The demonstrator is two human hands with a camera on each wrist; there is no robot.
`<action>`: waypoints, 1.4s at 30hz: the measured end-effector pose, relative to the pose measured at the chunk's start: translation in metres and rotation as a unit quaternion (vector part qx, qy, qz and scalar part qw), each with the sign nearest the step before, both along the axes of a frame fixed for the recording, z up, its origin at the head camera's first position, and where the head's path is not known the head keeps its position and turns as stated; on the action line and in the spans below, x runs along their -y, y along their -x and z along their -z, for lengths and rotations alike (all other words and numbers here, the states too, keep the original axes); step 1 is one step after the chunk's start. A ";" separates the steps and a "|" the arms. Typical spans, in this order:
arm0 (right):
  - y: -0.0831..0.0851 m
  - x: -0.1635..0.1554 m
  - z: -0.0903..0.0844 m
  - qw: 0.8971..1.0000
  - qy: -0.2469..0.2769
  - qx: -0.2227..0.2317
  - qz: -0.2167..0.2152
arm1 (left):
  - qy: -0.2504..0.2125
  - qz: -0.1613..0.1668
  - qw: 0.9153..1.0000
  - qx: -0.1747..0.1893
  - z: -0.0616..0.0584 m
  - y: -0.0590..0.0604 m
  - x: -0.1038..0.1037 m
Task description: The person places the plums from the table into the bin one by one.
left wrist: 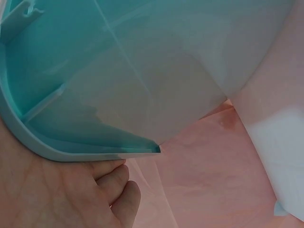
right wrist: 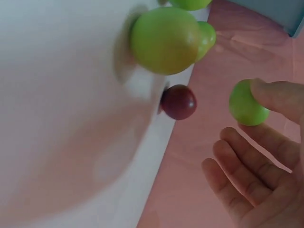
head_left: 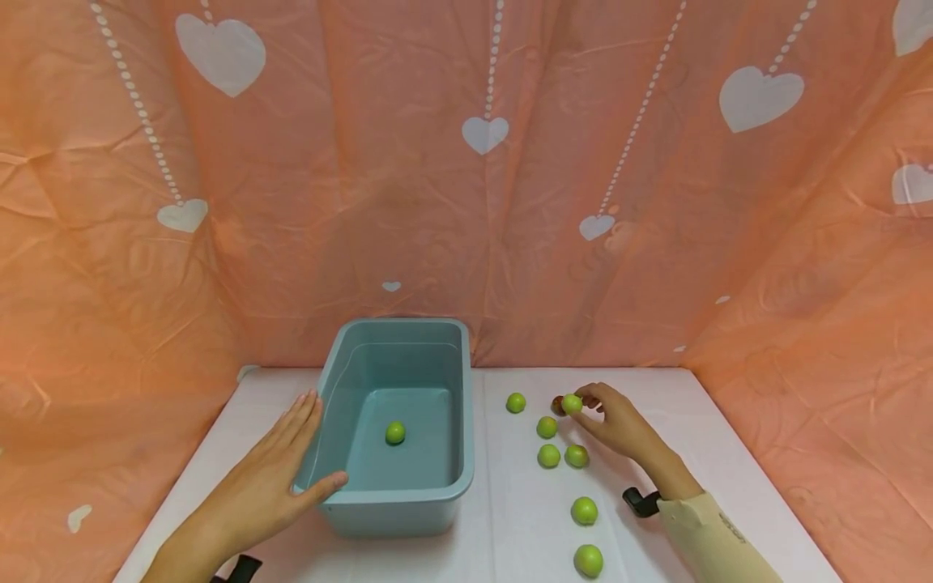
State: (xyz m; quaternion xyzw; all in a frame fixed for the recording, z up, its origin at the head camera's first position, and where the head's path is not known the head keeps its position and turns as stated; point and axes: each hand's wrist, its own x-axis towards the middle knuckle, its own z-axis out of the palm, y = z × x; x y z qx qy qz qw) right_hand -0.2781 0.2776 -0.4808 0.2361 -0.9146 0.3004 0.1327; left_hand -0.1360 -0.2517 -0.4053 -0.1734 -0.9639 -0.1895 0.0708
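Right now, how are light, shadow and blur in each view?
Head view: bright, no obvious blur, blue-grey bin clear; left wrist view: dimmer, hazy across the bin's wall; right wrist view: dim, broad soft shadow on the white table, pinched green fruit distinct.

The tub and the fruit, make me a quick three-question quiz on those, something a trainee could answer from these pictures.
1. How many fruits show inside the tub? A) None B) One C) Four
2. True or false: the left hand touches the tub.
3. Fill in the colour: the right hand pinches a ____ fruit.

Key: 1 B; 2 true; 3 green.
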 end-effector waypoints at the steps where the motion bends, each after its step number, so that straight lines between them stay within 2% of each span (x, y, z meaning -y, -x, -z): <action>1: 0.000 0.002 -0.001 1.000 0.000 -0.004 -0.001 | -0.001 0.000 1.000 0.001 0.000 0.000 0.000; 8: 0.001 0.015 -0.014 1.000 0.010 -0.020 -0.017 | 0.005 0.003 1.000 -0.010 0.000 0.000 0.000; 15: 0.003 0.029 -0.027 1.000 0.005 -0.002 -0.025 | 0.005 -0.001 1.000 -0.002 -0.001 0.001 0.000; 34: 0.013 0.071 -0.061 0.995 0.014 -0.009 -0.094 | 0.001 -0.004 1.000 0.005 -0.001 0.002 0.000; 42: 0.014 0.087 -0.076 0.994 0.009 0.002 -0.107 | 0.001 -0.003 1.000 0.005 -0.001 0.002 0.000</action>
